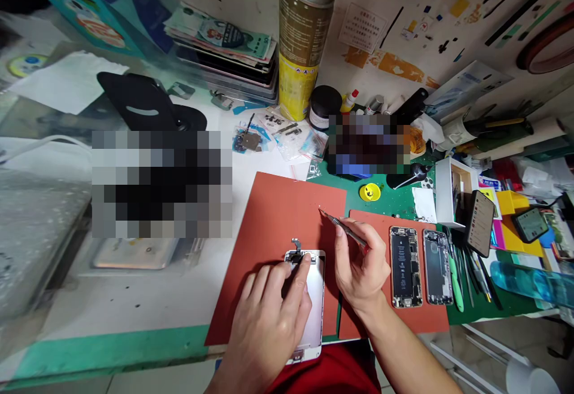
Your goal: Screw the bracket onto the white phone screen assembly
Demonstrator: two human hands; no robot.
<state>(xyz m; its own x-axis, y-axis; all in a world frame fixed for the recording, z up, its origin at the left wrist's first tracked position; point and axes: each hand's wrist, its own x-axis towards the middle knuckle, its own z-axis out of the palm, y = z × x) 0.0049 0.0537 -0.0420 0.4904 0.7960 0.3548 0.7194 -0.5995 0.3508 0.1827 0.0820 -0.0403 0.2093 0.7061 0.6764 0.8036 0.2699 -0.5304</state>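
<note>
A white phone screen assembly (316, 322) lies on an orange-red mat (273, 208). A short flex cable (295, 243) sticks up from its top edge. My left hand (273, 304) lies over the screen and holds it down, its index fingertip pressing on the metal part near the top. Its other fingers are bent along the left edge. In my right hand (363, 256) is a thin screwdriver (336, 222), gripped between thumb and fingers. The tip points up and left above the mat, apart from the screen. A tiny speck shows near the tip.
Two opened phone bodies (406, 267) lie on a second mat (354, 316) at right, beside several tools (478, 277). Behind stand a spray can (305, 47), a black jar (324, 108) and a yellow cap (370, 191). A black stand (147, 101) is at left.
</note>
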